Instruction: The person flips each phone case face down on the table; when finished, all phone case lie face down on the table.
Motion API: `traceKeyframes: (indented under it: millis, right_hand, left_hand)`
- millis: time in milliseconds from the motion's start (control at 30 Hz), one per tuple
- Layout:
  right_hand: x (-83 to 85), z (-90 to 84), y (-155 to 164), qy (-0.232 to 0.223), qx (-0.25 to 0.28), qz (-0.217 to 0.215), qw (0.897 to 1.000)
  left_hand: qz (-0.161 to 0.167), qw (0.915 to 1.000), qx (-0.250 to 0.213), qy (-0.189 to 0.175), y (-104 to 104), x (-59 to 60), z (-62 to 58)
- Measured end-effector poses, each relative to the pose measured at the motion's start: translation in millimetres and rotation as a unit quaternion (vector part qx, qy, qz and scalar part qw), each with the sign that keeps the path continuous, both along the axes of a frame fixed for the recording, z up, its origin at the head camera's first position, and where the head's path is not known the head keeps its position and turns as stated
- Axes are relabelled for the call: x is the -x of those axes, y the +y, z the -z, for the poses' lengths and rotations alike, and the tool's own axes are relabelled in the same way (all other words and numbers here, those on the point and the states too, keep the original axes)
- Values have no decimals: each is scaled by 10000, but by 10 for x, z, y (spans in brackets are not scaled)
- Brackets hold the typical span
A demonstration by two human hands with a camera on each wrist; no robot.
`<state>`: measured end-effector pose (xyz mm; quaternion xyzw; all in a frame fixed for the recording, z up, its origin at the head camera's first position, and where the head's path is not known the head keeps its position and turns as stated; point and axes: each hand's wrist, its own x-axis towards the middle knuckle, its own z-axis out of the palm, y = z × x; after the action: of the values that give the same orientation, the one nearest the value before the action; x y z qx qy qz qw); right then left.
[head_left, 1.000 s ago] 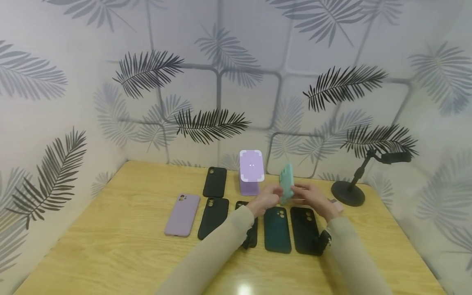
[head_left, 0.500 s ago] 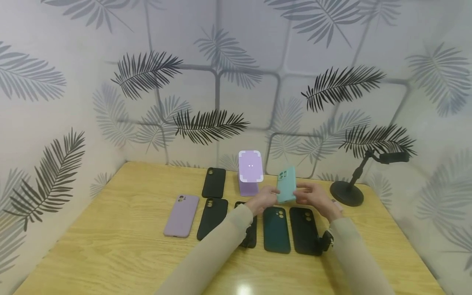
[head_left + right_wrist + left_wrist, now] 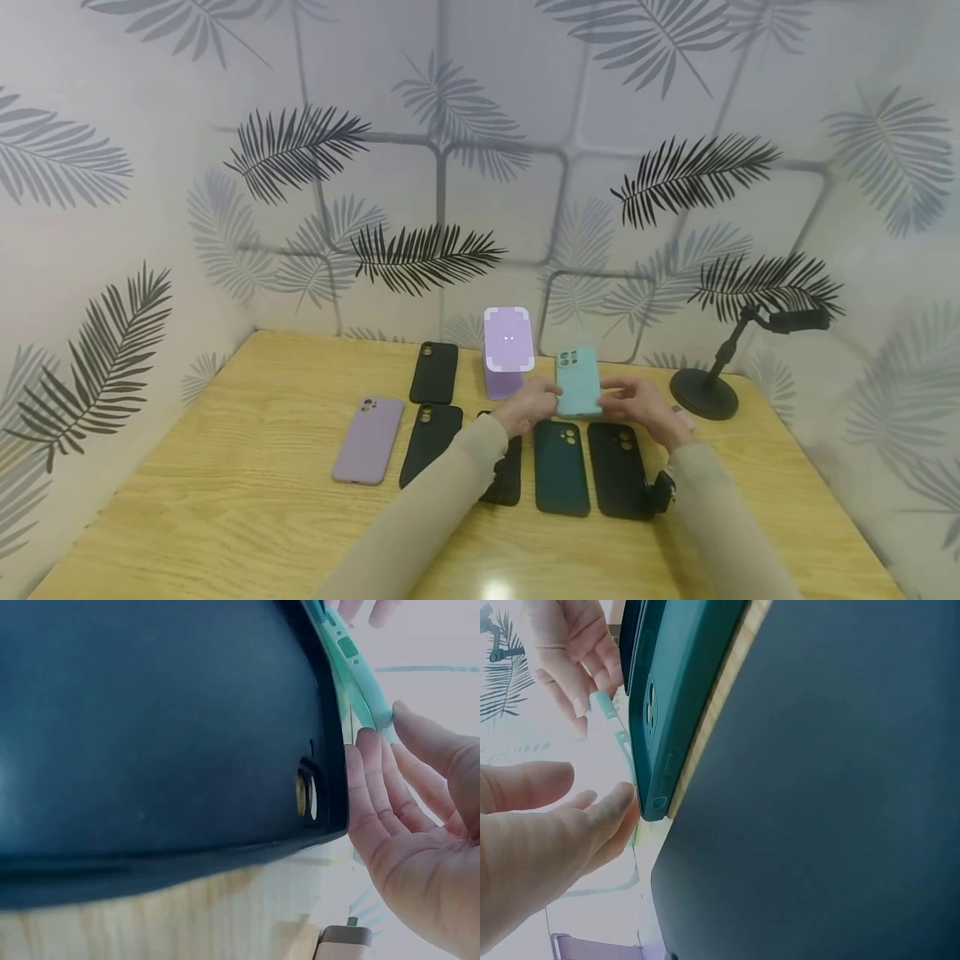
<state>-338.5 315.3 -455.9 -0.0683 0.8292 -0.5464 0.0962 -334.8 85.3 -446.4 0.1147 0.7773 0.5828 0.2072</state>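
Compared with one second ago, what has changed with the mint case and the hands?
The mint case, held by the left hand and right hand, has turned from edge-on to back-facing and come slightly lower. Both hands still hold it; the cases on the table have not moved.

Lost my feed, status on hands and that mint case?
Left hand and right hand both hold mint case, above the dark cases. Nothing blocking.

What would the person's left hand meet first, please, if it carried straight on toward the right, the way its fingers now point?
The mint phone case, which the left hand already holds by its left edge. Beyond the case, the right hand holds the opposite edge. Depth is hard to judge from the head view.
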Motion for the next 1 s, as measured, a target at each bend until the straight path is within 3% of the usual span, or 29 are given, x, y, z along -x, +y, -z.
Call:
traceKeyframes:
  millis: [333,667,1000]
  right_hand:
    - [6,68,-4,94,-282,-120,9995]
    - [-13,67,-23,99,-416,-74,9991]
    - [-124,32,24,490,-381,-188,9979]
  left_hand:
    - [30,9997,237,-38,-39,-21,-31]
    - [83,9998,166,-59,-95,-37,-36]
    - [290,9989,-354,115,-254,-102,-111]
